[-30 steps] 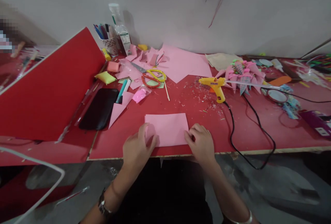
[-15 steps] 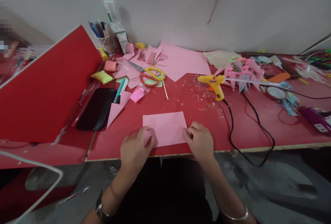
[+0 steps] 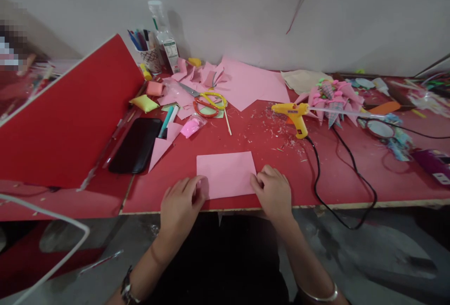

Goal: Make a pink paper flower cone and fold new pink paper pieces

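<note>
A pink sheet of paper (image 3: 227, 173), apparently folded into a rectangle, lies flat on the red tabletop near its front edge. At its lower left corner my left hand (image 3: 183, 202) is closed, thumb and forefinger pinching the paper's edge. My right hand (image 3: 274, 193) has its fingers curled at the opposite side, gripping the right edge between thumb and forefinger. The fingertips of both hands are partly hidden.
Scissors (image 3: 207, 103), pink paper scraps (image 3: 213, 74) and a black phone (image 3: 136, 145) lie beyond and left. A yellow glue gun (image 3: 297, 116) with a looping black cord (image 3: 316, 178) is to the right. A red board (image 3: 77, 117) leans at left.
My left hand has shifted slightly left along the paper, uncovering more of its lower left part. My right hand keeps its place at the right edge. The view has moved a little.
</note>
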A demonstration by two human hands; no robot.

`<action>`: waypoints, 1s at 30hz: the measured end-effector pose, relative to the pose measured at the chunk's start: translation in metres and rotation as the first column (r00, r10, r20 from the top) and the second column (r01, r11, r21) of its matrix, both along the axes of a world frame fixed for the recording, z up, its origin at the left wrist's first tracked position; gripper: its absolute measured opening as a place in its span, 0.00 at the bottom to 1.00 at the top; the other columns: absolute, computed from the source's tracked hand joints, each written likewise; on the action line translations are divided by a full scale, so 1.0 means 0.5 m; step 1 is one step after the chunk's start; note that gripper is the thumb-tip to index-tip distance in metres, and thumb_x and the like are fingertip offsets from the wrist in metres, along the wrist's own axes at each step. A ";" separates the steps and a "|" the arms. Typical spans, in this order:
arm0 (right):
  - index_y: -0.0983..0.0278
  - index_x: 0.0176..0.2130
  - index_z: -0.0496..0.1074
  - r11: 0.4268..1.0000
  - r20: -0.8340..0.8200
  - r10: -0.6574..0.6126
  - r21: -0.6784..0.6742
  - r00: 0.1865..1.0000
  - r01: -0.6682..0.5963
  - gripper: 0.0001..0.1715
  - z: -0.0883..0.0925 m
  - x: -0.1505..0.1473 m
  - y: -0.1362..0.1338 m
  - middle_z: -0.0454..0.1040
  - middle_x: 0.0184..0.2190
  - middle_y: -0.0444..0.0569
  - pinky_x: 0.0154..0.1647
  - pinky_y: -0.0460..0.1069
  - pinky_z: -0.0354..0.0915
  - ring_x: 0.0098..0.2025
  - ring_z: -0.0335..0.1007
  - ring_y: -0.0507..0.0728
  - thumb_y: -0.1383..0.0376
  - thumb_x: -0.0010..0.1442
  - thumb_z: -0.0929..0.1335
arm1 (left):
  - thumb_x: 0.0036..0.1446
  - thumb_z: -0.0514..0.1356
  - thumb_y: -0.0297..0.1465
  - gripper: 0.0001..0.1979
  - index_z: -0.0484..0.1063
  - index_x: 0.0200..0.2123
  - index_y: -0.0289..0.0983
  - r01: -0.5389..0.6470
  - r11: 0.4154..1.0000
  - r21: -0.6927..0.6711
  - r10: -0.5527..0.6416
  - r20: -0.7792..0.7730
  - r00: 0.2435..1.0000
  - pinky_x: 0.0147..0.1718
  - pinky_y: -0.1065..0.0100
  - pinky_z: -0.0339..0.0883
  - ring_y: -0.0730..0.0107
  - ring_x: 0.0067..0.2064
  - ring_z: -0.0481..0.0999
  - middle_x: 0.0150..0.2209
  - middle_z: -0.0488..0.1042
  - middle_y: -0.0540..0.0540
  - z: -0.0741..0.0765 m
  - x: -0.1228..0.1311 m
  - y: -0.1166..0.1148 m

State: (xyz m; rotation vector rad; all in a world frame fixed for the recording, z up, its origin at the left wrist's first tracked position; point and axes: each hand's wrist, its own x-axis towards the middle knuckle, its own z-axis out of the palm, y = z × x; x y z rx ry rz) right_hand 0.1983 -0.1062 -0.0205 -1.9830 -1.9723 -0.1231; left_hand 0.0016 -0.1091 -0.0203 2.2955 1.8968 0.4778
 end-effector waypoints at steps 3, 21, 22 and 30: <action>0.64 0.12 0.57 1.000 -0.004 0.003 -0.001 1.000 -0.003 0.23 -0.001 0.001 0.001 0.60 0.17 0.44 0.26 0.48 0.47 0.23 0.53 0.51 0.63 0.56 0.59 | 0.53 0.49 0.30 0.11 0.70 0.36 0.38 0.035 0.999 0.015 -0.035 -0.013 0.999 0.28 0.68 0.58 0.67 0.28 0.69 0.24 0.70 0.48 -0.001 -0.007 -0.001; 0.63 0.14 0.59 1.000 0.033 0.007 0.004 0.999 -0.007 0.23 -0.003 0.000 -0.001 0.61 0.19 0.45 0.27 0.48 0.47 0.24 0.55 0.52 0.63 0.58 0.58 | 0.57 0.47 0.35 0.19 0.62 0.50 0.35 0.378 0.922 0.087 -0.369 -0.098 0.924 0.52 0.58 0.53 0.59 0.55 0.58 0.53 0.63 0.43 -0.002 0.063 0.011; 0.63 0.15 0.59 1.000 0.030 0.006 -0.003 1.000 -0.006 0.23 -0.003 0.000 -0.002 0.62 0.19 0.46 0.27 0.48 0.47 0.25 0.56 0.52 0.63 0.58 0.58 | 0.57 0.47 0.35 0.19 0.62 0.50 0.36 0.373 0.924 0.082 -0.365 -0.096 0.926 0.52 0.57 0.52 0.59 0.56 0.58 0.54 0.62 0.43 -0.003 0.063 0.011; 0.64 0.19 0.63 0.994 -0.241 0.049 -0.086 0.969 -0.071 0.17 0.002 0.012 -0.001 0.63 0.20 0.45 0.27 0.47 0.51 0.26 0.59 0.52 0.63 0.57 0.59 | 0.53 0.52 0.36 0.24 0.55 0.53 0.36 0.221 0.965 0.141 -0.229 0.045 0.972 0.51 0.48 0.52 0.50 0.58 0.50 0.57 0.53 0.35 -0.010 0.056 0.009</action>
